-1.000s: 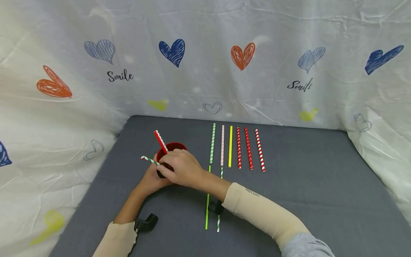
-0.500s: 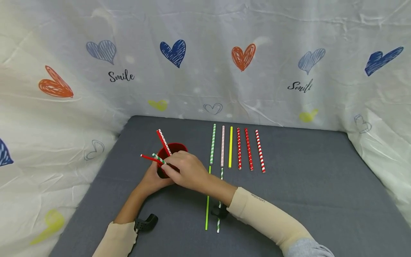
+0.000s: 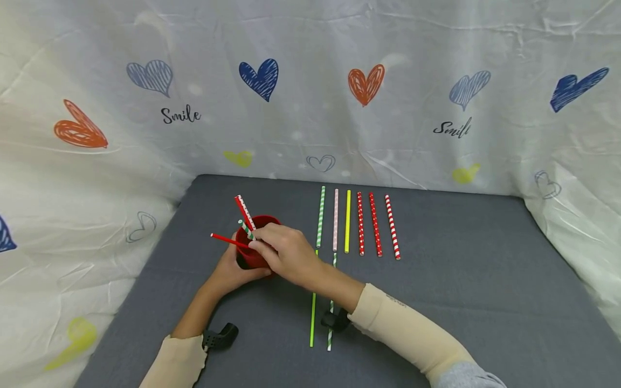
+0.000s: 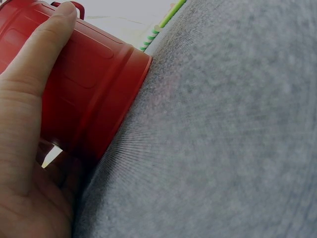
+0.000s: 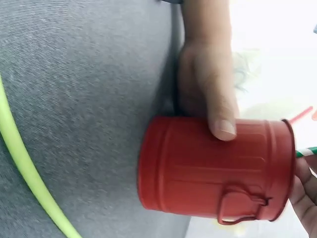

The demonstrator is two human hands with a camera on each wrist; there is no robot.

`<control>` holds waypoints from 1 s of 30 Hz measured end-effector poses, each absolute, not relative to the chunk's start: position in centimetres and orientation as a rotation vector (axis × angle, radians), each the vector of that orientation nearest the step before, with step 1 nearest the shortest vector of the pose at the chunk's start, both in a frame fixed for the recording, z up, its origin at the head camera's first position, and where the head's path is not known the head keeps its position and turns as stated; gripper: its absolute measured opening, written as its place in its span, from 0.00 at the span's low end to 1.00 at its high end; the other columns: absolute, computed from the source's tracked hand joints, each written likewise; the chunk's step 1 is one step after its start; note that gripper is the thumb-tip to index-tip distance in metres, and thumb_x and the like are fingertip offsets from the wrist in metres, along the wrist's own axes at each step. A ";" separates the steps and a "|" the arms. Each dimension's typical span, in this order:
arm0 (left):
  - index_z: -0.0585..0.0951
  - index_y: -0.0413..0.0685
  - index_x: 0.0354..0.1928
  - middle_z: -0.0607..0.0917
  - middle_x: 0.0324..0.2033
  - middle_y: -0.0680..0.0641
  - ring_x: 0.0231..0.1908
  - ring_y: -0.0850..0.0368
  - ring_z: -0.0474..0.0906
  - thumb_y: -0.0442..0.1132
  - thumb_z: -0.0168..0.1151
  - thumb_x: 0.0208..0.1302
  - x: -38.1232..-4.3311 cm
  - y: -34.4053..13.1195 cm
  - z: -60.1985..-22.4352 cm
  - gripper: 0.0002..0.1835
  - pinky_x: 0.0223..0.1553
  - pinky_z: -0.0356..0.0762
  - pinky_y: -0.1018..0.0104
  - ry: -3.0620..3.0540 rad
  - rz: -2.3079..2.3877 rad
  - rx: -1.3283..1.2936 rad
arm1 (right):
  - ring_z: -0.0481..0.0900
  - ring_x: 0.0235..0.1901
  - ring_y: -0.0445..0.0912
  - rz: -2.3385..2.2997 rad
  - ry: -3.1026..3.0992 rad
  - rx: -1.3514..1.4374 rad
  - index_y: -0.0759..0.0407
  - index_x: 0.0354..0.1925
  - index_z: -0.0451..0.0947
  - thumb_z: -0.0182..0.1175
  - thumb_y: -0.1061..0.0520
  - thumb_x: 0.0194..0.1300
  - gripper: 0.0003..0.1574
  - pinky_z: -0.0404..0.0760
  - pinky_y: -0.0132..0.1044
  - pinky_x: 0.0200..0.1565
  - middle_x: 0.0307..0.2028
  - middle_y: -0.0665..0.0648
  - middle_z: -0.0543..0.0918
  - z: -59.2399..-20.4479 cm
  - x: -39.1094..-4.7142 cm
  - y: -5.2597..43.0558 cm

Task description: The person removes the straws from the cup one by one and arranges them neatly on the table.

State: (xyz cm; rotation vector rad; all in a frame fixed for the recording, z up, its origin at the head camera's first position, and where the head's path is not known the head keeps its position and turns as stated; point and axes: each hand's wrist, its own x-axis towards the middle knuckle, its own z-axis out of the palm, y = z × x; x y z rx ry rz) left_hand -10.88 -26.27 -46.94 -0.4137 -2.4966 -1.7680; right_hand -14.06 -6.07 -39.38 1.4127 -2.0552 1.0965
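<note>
My left hand [image 3: 236, 271] grips a small red metal bucket [image 3: 250, 260] that stands on the grey cloth; in the left wrist view the thumb [image 4: 44, 47] lies along the bucket's wall [image 4: 106, 74]. Over the bucket's mouth, my right hand [image 3: 286, 250] pinches a green-and-white striped paper straw [image 3: 244, 226] at its fingertips. A plain red straw [image 3: 225, 238] leans out to the left, close to the same fingertips. Red straws, one with white dots [image 3: 246, 211], lean out at the back. The straws' lower ends are hidden.
To the right, several patterned straws lie in a row, among them a yellow straw [image 3: 347, 221] and a red striped straw [image 3: 393, 226]. Nearer lie a lime-green straw [image 3: 312, 323] and a green striped straw [image 3: 330, 339], partly under the right forearm. A printed curtain [image 3: 310, 108] hangs behind.
The right hand has shifted slightly right, and the green striped straw has swung from lying leftward to more upright. The plain red straw now shows leaning left. The left hand stays on the bucket.
</note>
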 end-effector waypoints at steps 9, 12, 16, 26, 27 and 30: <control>0.56 0.41 0.74 0.69 0.66 0.43 0.61 0.53 0.69 0.30 0.77 0.51 -10.5 -25.9 -46.0 0.52 0.58 0.73 0.63 -2.479 -1.755 -0.438 | 0.78 0.35 0.38 1.251 -2.058 1.374 0.65 0.47 0.82 0.66 0.64 0.67 0.10 0.77 0.22 0.38 0.40 0.54 0.83 -37.8 -14.1 -4.9; 0.56 0.41 0.74 0.69 0.66 0.43 0.62 0.52 0.68 0.30 0.78 0.51 -10.5 -25.9 -46.1 0.52 0.57 0.73 0.64 -2.479 -1.753 -0.429 | 0.77 0.35 0.38 1.257 -2.052 1.358 0.64 0.47 0.82 0.65 0.63 0.67 0.10 0.77 0.23 0.38 0.40 0.54 0.83 -37.2 -14.1 -4.5; 0.56 0.40 0.74 0.70 0.66 0.42 0.62 0.50 0.67 0.30 0.78 0.50 -10.5 -25.9 -46.0 0.52 0.58 0.73 0.61 -2.484 -1.748 -0.419 | 0.78 0.36 0.39 1.295 -2.033 1.337 0.64 0.47 0.81 0.65 0.63 0.68 0.10 0.78 0.24 0.40 0.40 0.54 0.83 -36.3 -14.0 -3.9; 0.56 0.41 0.74 0.69 0.67 0.42 0.63 0.51 0.67 0.30 0.78 0.50 -10.4 -25.8 -45.9 0.53 0.59 0.71 0.60 -2.490 -1.752 -0.401 | 0.81 0.36 0.41 1.415 -1.946 1.313 0.65 0.49 0.80 0.64 0.65 0.68 0.12 0.80 0.29 0.40 0.43 0.56 0.84 -34.7 -13.8 -2.6; 0.56 0.41 0.74 0.69 0.66 0.42 0.62 0.51 0.67 0.30 0.78 0.50 -10.4 -25.8 -45.9 0.53 0.59 0.71 0.61 -2.490 -1.753 -0.399 | 0.81 0.36 0.41 1.418 -1.940 1.310 0.65 0.49 0.80 0.64 0.65 0.68 0.11 0.81 0.29 0.40 0.43 0.56 0.85 -34.6 -13.8 -2.5; 0.56 0.41 0.74 0.69 0.66 0.42 0.62 0.50 0.67 0.29 0.78 0.50 -10.3 -25.7 -45.9 0.52 0.58 0.72 0.62 -2.487 -1.751 -0.397 | 0.81 0.35 0.41 1.437 -1.923 1.306 0.65 0.48 0.81 0.64 0.66 0.68 0.11 0.81 0.30 0.40 0.44 0.57 0.85 -34.5 -13.8 -2.3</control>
